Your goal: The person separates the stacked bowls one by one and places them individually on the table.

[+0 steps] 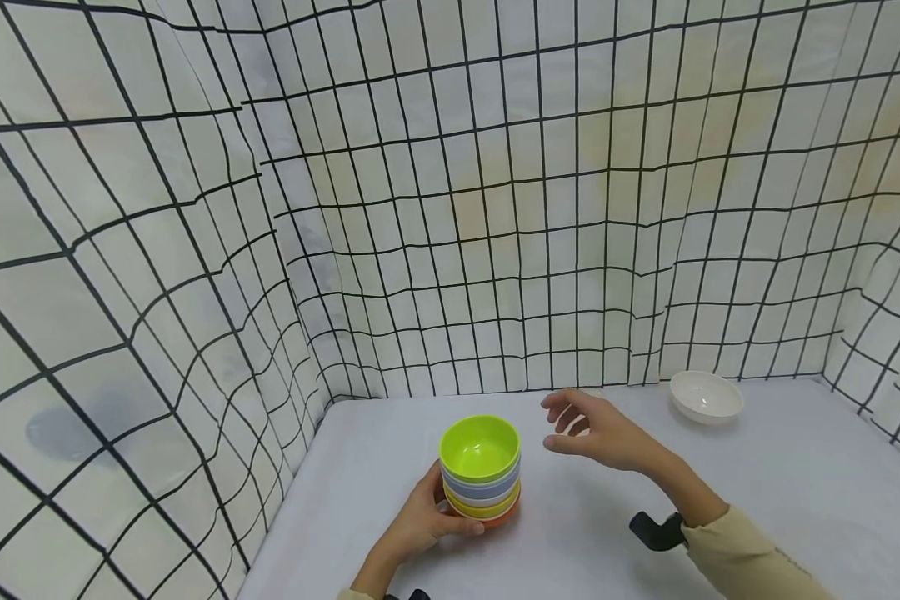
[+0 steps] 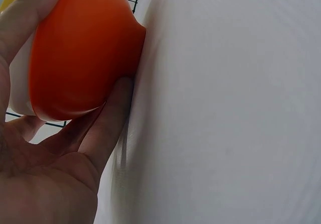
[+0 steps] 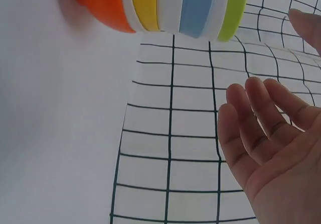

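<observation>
A stack of nested bowls [image 1: 482, 490] stands on the white table. The lime green bowl [image 1: 481, 450] tops it, above blue, white and yellow ones, and an orange bowl [image 2: 85, 53] is the lowest. My left hand [image 1: 422, 518] grips the stack low on its left side, thumb across the front and fingers around the back. One fingertip lies by the orange base, close to the tabletop, in the left wrist view. To the right of the stack, my right hand [image 1: 603, 429] hovers with loosely bent fingers, holding nothing, its palm facing the bowls.
A single white bowl [image 1: 707, 397] sits at the back right of the table [image 1: 570, 542]. White cloth walls with a black grid [image 1: 450, 208] enclose the table at the back and sides.
</observation>
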